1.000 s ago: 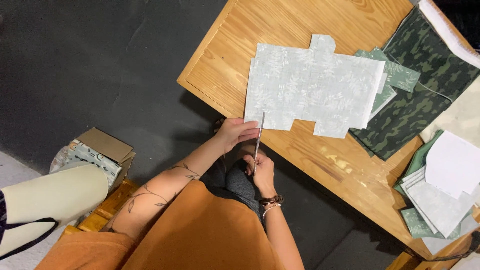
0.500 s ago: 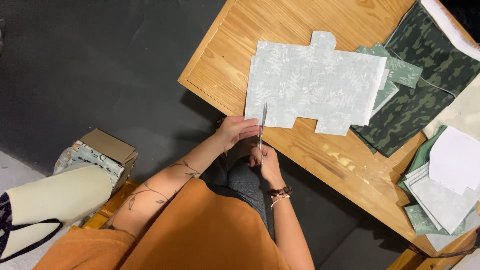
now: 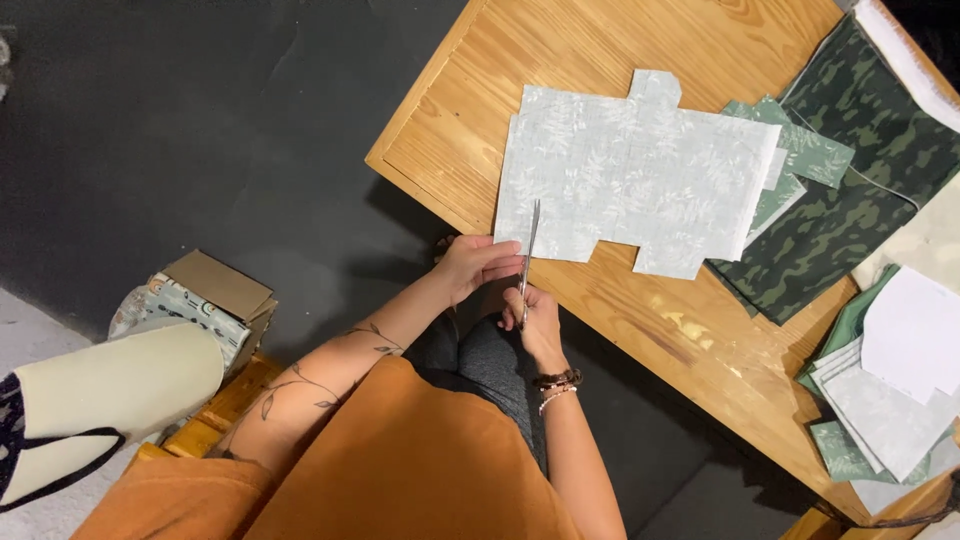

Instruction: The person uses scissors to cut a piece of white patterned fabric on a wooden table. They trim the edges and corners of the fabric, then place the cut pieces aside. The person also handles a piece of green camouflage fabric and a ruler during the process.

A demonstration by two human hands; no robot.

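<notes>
The cut fabric piece point(image 3: 640, 175) is pale grey-green with a faint white leaf print. The camouflage cloth point(image 3: 850, 190) is dark green and black. The bench point(image 3: 590, 50) is honey-coloured wood; the floor point(image 3: 200, 130) dark grey; the shirt point(image 3: 400, 470) orange.

Cut fabric piece point(image 3: 640, 175): on the table point(image 3: 600, 50), centre.
Scissors point(image 3: 527, 255): at its 7 o'clock edge.
Fabric stack point(image 3: 870, 400): 4 o'clock.
Box point(image 3: 215, 290): 9 o'clock, on floor.
</notes>
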